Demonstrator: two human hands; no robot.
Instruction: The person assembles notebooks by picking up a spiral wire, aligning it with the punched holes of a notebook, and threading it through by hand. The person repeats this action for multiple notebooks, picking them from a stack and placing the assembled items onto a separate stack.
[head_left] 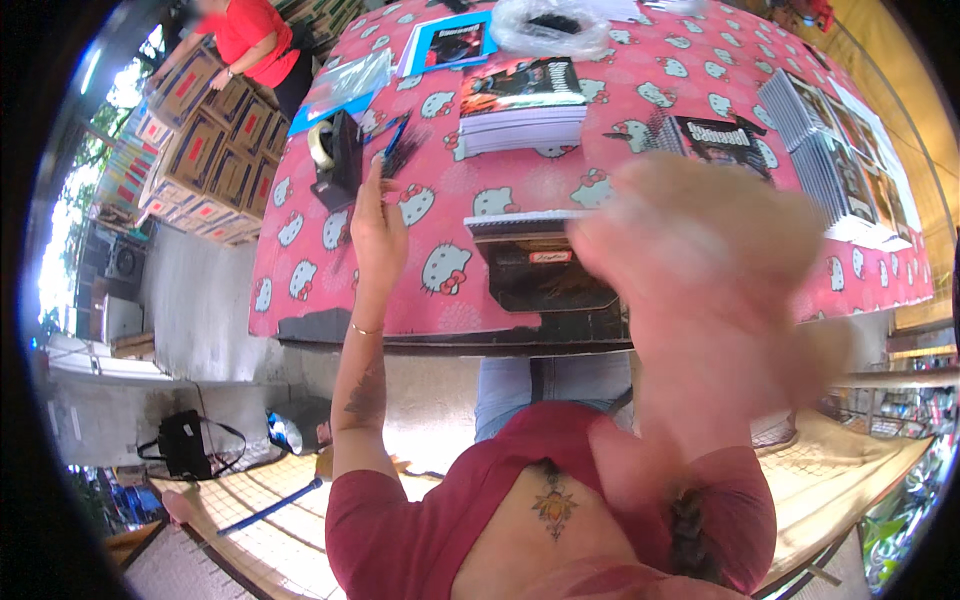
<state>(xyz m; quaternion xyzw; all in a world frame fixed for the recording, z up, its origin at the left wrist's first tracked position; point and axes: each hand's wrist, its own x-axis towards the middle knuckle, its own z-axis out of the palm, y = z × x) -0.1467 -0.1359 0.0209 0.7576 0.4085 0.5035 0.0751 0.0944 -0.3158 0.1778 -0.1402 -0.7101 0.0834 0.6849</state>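
Pink cat-print tablecloth (400,292), boxy tape dispenser (345,165) beside left hand (379,228), blurred right hand (705,245) (cannot tell whether fingers (373,185) grip)

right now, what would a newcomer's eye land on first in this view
Most likely the right hand, a large, blurred shape right of centre that looms close to the camera. After that, probably the bright pink table cover with its white cat faces, and the thick booklet stack near its middle. The stacked cardboard boxes at upper left also stand out, beside a person in a red top.
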